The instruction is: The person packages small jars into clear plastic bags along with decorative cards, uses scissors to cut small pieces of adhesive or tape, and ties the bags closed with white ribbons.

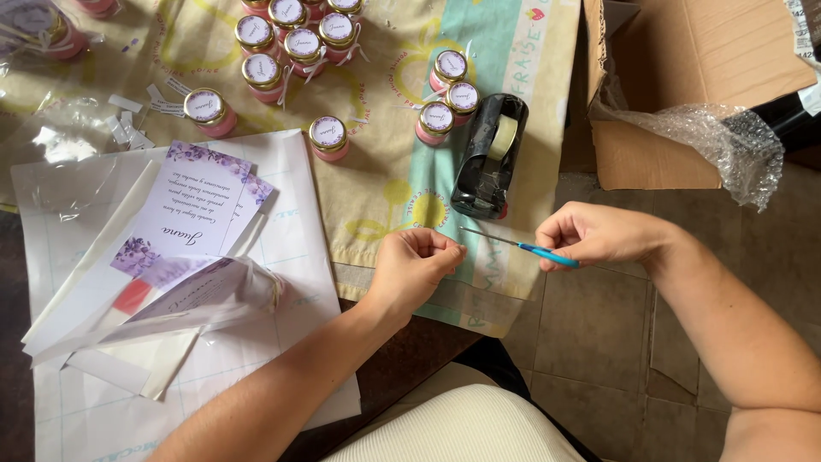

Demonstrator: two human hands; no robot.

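Your right hand (590, 235) is gripping the blue scissors (522, 246), blades pointing toward 9 o'clock. Your left hand (419, 265) is sitting there, nearest, fingers pinched nearly closed; I cannot tell around what.

Table (410, 342) with patterned cloth (385, 184); on it small pink jars (328, 137), black tape dispenser (489, 156), white sheets (291, 248), card (192, 205).

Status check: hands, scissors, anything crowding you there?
Right hand grips blue-handled scissors. Left hand pinched shut at blade tip. Black tape dispenser just beyond, apart.
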